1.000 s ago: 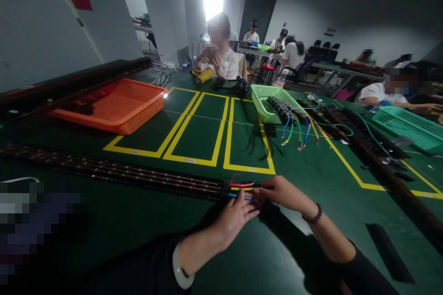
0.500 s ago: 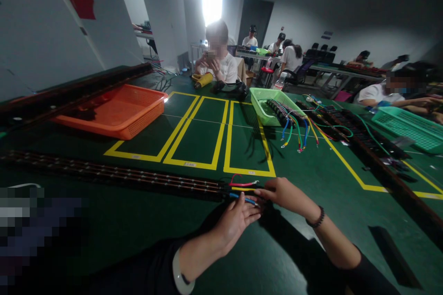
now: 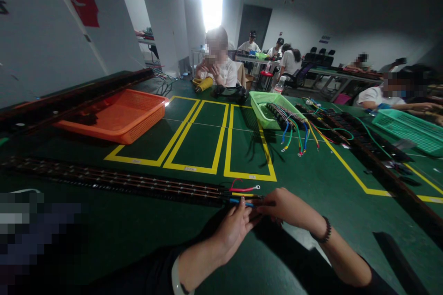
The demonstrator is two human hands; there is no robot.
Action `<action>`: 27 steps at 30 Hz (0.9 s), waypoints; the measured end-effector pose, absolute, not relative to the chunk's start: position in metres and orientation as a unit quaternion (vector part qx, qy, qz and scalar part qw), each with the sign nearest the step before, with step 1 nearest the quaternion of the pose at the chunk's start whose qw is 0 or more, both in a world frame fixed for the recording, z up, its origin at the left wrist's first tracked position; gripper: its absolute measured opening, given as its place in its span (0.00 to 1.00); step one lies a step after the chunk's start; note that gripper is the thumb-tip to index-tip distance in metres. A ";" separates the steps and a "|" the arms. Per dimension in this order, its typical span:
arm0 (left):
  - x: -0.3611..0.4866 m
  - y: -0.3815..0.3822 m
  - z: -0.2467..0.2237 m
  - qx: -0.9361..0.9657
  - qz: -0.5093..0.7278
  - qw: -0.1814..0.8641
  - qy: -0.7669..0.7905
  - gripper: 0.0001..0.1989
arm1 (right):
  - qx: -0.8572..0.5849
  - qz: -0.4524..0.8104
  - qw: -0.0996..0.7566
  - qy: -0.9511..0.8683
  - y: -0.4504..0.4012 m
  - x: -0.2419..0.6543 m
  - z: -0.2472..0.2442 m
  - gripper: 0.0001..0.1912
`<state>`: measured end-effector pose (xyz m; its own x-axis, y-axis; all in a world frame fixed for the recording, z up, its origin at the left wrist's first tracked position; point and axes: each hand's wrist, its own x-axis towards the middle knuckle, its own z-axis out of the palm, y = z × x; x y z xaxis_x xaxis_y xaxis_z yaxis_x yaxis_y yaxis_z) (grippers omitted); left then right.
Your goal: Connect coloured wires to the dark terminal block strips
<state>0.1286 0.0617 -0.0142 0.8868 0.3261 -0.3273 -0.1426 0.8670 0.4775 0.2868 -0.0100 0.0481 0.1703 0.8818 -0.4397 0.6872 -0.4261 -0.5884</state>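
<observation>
A long black strip [image 3: 114, 180] with copper-coloured rods lies across the green table, and short leads come out of its right end. My left hand [image 3: 232, 230] is palm up, its thumb on the blue lead [image 3: 242, 202] and its fingers beneath. My right hand [image 3: 285, 207] is closed at the ends of the leads, fingertips meeting those of my left hand; what it pinches is too small to make out. The red lead [image 3: 244, 189] with a ring terminal lies free just above, beside the yellow lead [image 3: 242, 194].
An orange basket [image 3: 145, 124] stands at the left below a long dark bar [image 3: 69, 93]. A green basket [image 3: 256, 106] holds a part with coloured wires. More strips and a teal basket [image 3: 411, 131] are on the right. People sit beyond the table.
My right hand has come slightly down and its fingers have drawn in over the lead ends. My left hand stays nearly where it was. The camera view has tilted up a little.
</observation>
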 end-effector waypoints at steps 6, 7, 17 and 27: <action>0.129 0.059 -0.022 0.258 0.090 0.940 0.204 0.19 | -0.814 0.195 0.041 -0.545 -0.007 0.280 0.043 0.18; 0.129 0.058 -0.023 0.268 0.088 0.937 0.207 0.19 | -0.821 0.165 0.020 -0.546 -0.007 0.279 0.040 0.18; 0.128 0.052 -0.025 0.367 0.018 0.913 0.175 0.16 | -0.794 0.069 0.107 -0.595 -0.014 0.283 0.053 0.12; 0.132 0.050 -0.032 0.346 0.034 0.917 0.197 0.10 | -0.723 0.099 0.150 -0.667 0.025 0.248 0.021 0.18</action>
